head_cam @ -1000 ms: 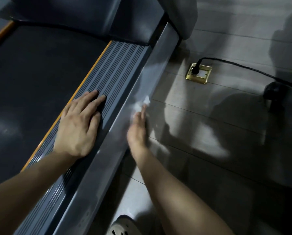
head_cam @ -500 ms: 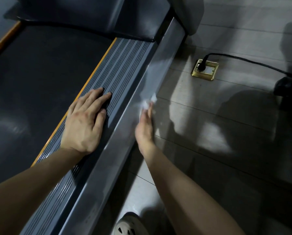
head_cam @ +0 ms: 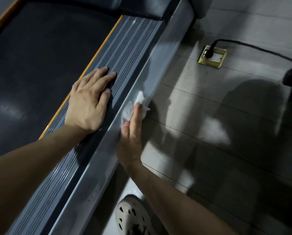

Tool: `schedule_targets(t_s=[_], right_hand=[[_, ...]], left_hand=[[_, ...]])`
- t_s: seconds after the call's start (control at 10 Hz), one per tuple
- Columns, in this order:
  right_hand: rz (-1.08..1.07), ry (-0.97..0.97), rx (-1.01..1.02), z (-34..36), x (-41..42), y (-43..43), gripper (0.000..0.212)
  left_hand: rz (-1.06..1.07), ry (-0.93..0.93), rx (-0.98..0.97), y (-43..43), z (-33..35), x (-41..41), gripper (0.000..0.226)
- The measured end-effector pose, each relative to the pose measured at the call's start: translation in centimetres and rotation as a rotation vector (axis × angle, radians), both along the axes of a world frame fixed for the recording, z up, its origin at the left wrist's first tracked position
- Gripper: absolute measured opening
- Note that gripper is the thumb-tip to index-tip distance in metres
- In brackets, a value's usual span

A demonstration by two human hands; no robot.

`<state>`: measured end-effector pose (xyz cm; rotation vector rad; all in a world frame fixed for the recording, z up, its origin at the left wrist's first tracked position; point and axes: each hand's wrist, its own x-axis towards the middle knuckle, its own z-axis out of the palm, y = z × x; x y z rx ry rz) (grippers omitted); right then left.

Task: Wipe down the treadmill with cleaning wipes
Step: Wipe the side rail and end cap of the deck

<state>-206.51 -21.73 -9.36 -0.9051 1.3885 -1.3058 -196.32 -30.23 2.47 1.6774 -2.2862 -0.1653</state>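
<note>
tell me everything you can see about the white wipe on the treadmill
The wipe is a small white sheet crumpled into a loose wad, and it looks thin and soft, like damp tissue. The right hand presses it with straight fingers against the smooth grey side panel, just outside the ribbed foot rail. Part of it is hidden under the fingers. Wrinkled folds stick out past the fingertips and on the thumb side. It touches only the hand and the panel.

Grey tiled floor [head_cam: 209, 119], treadmill [head_cam: 165, 53] stood on it at left, brass floor socket [head_cam: 217, 60] set in, black cable [head_cam: 263, 50] plugged in, perforated clog [head_cam: 133, 217] beside the frame
</note>
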Motion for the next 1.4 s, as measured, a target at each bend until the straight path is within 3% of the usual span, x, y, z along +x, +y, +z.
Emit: schedule_targets(t_s=[0.1, 0.2, 0.3, 0.4, 0.5, 0.6, 0.7, 0.8, 0.9, 1.1, 1.2, 1.3, 1.4], right_hand=[[0.131, -0.200, 0.358, 1.5, 0.0, 0.7, 0.063], [0.077, 0.008, -0.045, 2.5, 0.2, 1.5, 0.059], [0.039, 0.232, 0.061, 1.0, 1.6, 3.6, 0.061], [0.173, 0.501, 0.237, -1.2, 3.5, 4.4, 0.051], [0.058, 0.089, -0.028, 2.4, 3.3, 5.6, 0.054], [0.184, 0.026, 0.184, 2.0, 3.2, 7.8, 0.060], [0.223, 0.027, 0.310, 2.5, 3.4, 8.3, 0.062], [0.156, 0.172, -0.026, 4.0, 5.0, 10.4, 0.061], [0.186, -0.008, 0.343, 2.4, 5.5, 11.4, 0.060], [0.183, 0.108, 0.190, 3.5, 6.5, 13.5, 0.058], [0.320, -0.095, 0.620, 2.9, 6.5, 13.6, 0.054], [0.133, 0.071, 0.325, 4.5, 6.9, 12.8, 0.057], [0.266, 0.121, 0.383, 2.7, 6.8, 14.0, 0.058]], left_hand=[[0.002, -0.007, -0.013, 0.0, 0.1, 0.0, 0.052], [-0.009, -0.009, -0.016, -0.5, -0.1, 0.1, 0.051], [-0.038, -0.056, -0.073, 0.2, 0.2, -0.3, 0.046], [-0.056, -0.054, -0.059, 2.3, 1.2, -0.2, 0.043], [-0.064, -0.047, -0.019, 8.4, 1.6, 2.3, 0.042], [0.003, -0.086, -0.004, 15.8, 1.7, 6.3, 0.042], [0.047, -0.176, 0.033, 20.8, 1.3, 9.5, 0.051], [0.086, -0.185, 0.044, 22.5, 0.3, 10.6, 0.055], [0.092, -0.164, 0.012, 22.3, -0.1, 10.4, 0.054], [0.105, -0.140, -0.011, 22.4, -0.7, 10.6, 0.053], [0.113, -0.122, -0.015, 22.5, -0.9, 10.5, 0.053], [0.111, -0.114, -0.025, 22.3, -1.1, 10.7, 0.053], [0.115, -0.108, -0.023, 22.4, -1.3, 10.9, 0.053]])
